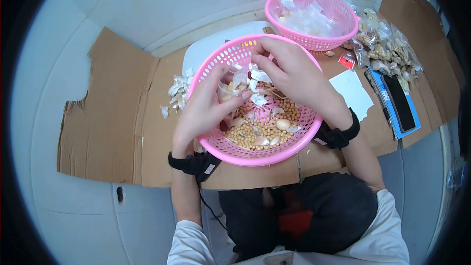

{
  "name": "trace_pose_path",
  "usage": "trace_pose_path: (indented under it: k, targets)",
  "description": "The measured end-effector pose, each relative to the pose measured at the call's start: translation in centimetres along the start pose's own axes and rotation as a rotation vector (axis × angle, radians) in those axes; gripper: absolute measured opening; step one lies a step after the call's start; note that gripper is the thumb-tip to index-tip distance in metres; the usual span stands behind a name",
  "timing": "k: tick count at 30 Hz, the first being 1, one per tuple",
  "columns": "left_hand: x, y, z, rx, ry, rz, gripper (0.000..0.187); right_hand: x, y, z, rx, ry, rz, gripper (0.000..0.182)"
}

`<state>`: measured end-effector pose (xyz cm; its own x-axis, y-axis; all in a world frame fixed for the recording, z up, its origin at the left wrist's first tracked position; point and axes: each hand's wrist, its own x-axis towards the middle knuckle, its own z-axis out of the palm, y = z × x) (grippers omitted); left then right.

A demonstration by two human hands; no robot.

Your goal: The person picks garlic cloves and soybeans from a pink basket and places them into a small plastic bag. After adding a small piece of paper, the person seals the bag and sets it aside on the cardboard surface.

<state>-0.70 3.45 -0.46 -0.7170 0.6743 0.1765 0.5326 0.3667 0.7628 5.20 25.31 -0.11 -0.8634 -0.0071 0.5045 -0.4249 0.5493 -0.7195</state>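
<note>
The left hand (208,103) holds a small clear bag (234,88) with pale yellowish pieces inside, its fingers narrow around the plastic; the right hand (292,71) hangs just beside it, thumb and forefinger tips drawn close together, though I cannot tell whether they pinch anything. White peel (259,75) shows between the hands. All this is over the near pink basket (265,161), which contains soybeans (245,133) and garlic cloves (283,124). On the left wrist, a black strap (182,164) carries a white tag too small to read; the right wrist has a similar black band (342,137). To the right, a blue notebook (414,120) bears large white lettering, partly covered by a dark phone (398,103) and not legible. Beside it lie a white sheet of paper (351,91) and, farther, a red packet (347,62) with unreadable print. At the far right a bulging clear bag (387,51) adjoins the far pink basket (314,44), heaped with plastic bags. Loose skins (180,87) sit against the near basket's left side. The near rim comes close to the cardboard's (113,122) near edge; room is widest to the left, while the wall (162,7) bounds the far side.
</note>
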Motion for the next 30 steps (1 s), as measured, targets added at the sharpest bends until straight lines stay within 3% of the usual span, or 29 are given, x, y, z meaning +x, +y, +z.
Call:
trace_pose_path:
  k: [2,4,5,7,8,10,23,25,28,30]
  targets:
    - [-0.1,0.0,0.2,-0.038,0.009,-0.014,0.055,-0.4,1.4,0.9,-0.087,0.057,-0.109,0.019]
    - [0.0,0.1,0.1,-0.070,0.022,-0.021,0.055,-0.6,0.5,0.5,-0.204,-0.256,0.022,0.017]
    - [-0.1,0.2,0.0,-0.081,0.014,-0.027,0.056,-0.8,0.9,0.6,-0.204,-0.258,0.022,0.017]
    - [-0.1,-0.1,-0.1,-0.099,0.009,-0.041,0.057,-1.1,1.3,0.9,-0.248,-0.529,-0.101,0.015]
    - [0.0,-0.3,-0.1,-0.038,0.018,0.008,0.059,-1.3,1.3,0.8,-0.245,-0.538,-0.095,0.015]
    - [-0.1,-0.7,0.0,0.017,0.026,0.053,0.060,-0.9,-0.5,0.0,-0.222,-0.849,0.122,0.018]
    - [-0.1,-0.8,0.0,-0.003,-0.019,0.025,0.063,-0.8,-0.2,0.2,-0.252,-0.998,0.231,0.014]
    - [0.1,-0.9,0.0,0.024,-0.016,0.066,0.063,-1.1,0.5,0.5,-0.226,-0.865,0.159,0.005]
    - [0.0,-1.1,0.0,0.015,0.004,0.064,0.062,-1.3,0.5,0.6,-0.177,-0.725,0.114,0.011]
    - [0.0,-0.8,-0.1,0.007,-0.006,0.011,0.061,-1.2,0.1,0.4,-0.217,-0.754,0.126,0.010]
